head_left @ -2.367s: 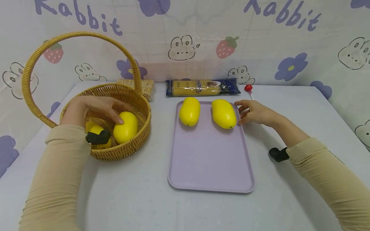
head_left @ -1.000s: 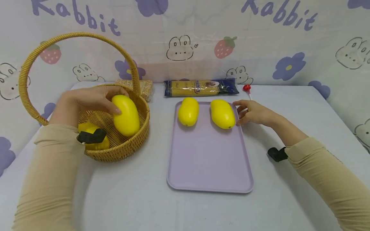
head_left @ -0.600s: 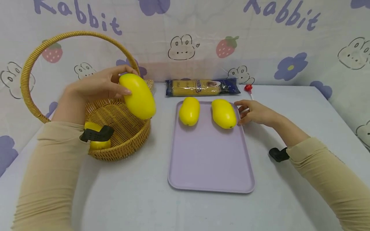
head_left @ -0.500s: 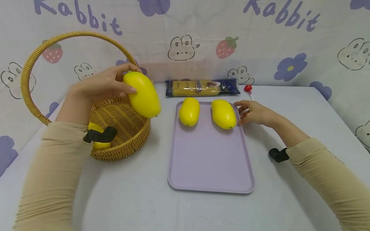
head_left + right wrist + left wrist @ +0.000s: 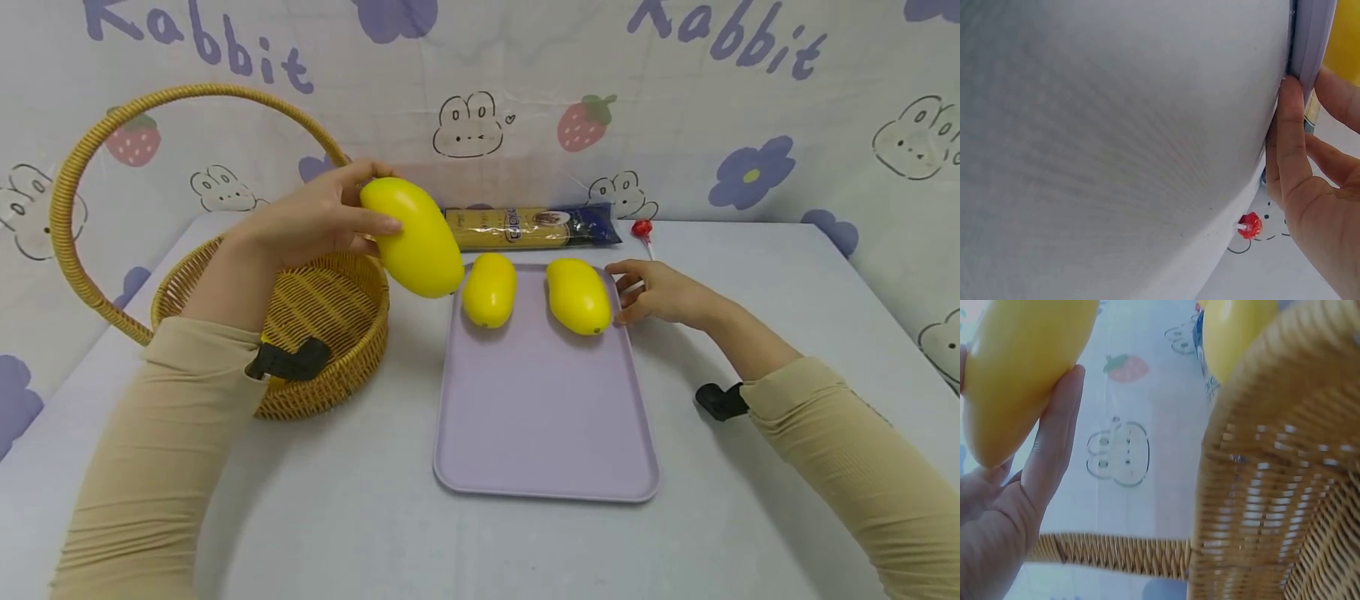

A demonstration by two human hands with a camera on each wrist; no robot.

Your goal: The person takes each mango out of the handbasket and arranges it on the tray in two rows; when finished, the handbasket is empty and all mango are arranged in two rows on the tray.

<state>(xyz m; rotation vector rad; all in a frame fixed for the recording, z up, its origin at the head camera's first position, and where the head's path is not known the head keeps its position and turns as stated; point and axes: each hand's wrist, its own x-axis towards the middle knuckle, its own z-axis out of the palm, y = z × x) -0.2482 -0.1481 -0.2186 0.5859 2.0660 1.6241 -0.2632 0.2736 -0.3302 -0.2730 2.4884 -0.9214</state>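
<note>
My left hand [image 5: 311,221] holds a smooth yellow mango [image 5: 416,237] in the air, between the basket and the tray. Its thumb lies on the near side; the other fingers are partly hidden behind. In the left wrist view the same mango [image 5: 1029,369] fills the upper left. Two more mangoes, one at left [image 5: 490,290] and one at right [image 5: 579,296], lie at the far end of the lilac tray [image 5: 547,417]. My right hand [image 5: 663,293] holds the tray's far right edge; in the right wrist view thumb and fingers lie on either side of the rim [image 5: 1313,37].
The wicker basket [image 5: 363,350] with a tall handle stands at left, a bit of yellow showing under my left wrist. Behind the tray lie a spaghetti packet [image 5: 536,227] and a red lollipop [image 5: 642,231]. A patterned cloth [image 5: 517,75] hangs at the back.
My left hand has lifted the mango out of the basket and carried it right, to near the tray's far left corner. The right hand and the tray have stayed in place.
</note>
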